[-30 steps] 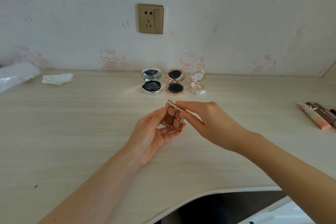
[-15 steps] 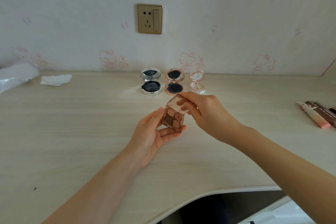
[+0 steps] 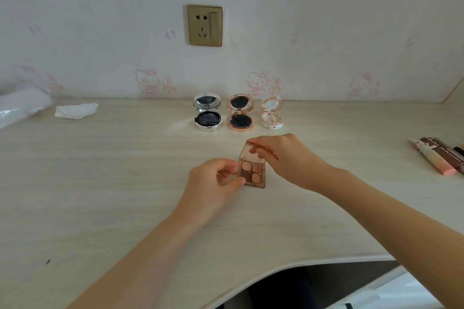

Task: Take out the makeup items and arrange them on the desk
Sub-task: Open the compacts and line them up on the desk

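A small square eyeshadow palette [image 3: 252,173] with pink and brown pans sits low at the middle of the pale wooden desk [image 3: 100,183]. Its clear lid stands open. My left hand [image 3: 213,184] pinches the palette's left edge. My right hand [image 3: 283,158] pinches the lid's top edge. Behind them stand three open round compacts in a row: a silver one [image 3: 208,115], a rose-gold one [image 3: 240,116] and a small pink one [image 3: 271,116].
Several lip tubes [image 3: 438,158] lie at the desk's right edge. A crumpled white tissue [image 3: 75,110] and a clear plastic bag [image 3: 20,108] lie at the far left. A wall socket [image 3: 205,25] is above the compacts. The desk's front edge curves inward at the bottom right.
The palette came down from mid-air toward the desk surface and its lid swung further open. My left hand turned over from cradling it underneath to pinching its left side.
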{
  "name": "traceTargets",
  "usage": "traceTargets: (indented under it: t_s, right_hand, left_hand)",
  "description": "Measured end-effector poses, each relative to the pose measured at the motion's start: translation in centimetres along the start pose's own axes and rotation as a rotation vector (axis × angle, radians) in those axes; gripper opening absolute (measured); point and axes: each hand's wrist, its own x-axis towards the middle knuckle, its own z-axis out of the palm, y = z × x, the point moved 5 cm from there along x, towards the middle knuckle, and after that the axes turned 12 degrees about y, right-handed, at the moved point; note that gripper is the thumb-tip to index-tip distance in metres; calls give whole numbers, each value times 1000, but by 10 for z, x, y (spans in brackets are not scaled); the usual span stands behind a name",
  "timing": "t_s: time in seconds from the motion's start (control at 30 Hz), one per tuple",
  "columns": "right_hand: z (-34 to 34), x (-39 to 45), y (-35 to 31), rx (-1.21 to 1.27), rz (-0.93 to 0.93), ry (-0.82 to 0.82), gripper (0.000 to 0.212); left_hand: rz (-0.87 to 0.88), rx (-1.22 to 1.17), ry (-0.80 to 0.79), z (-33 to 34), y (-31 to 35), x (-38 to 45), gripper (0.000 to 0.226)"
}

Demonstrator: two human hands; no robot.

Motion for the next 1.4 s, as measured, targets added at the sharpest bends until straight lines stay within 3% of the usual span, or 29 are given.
traceTargets:
  t_s: [0.13, 0.4, 1.0, 1.17, 1.4]
  right_hand:
    - [5, -2, -3, -26, 1, -41, 32]
    - [10, -5, -4, -59, -81, -73, 25]
    - [18, 21, 16, 197, 171, -215, 28]
    - [17, 16, 18, 189, 192, -199, 29]
    - [18, -21, 33, 77, 273, -14, 47]
  left_hand:
    - [150, 165, -38, 1, 4, -2, 34]
    - [291, 241, -38, 4, 7, -1, 27]
    - [300, 285, -39, 6, 4, 0, 29]
    - [302, 288, -41, 6, 4, 0, 29]
    - [297, 278, -34, 6, 3, -1, 26]
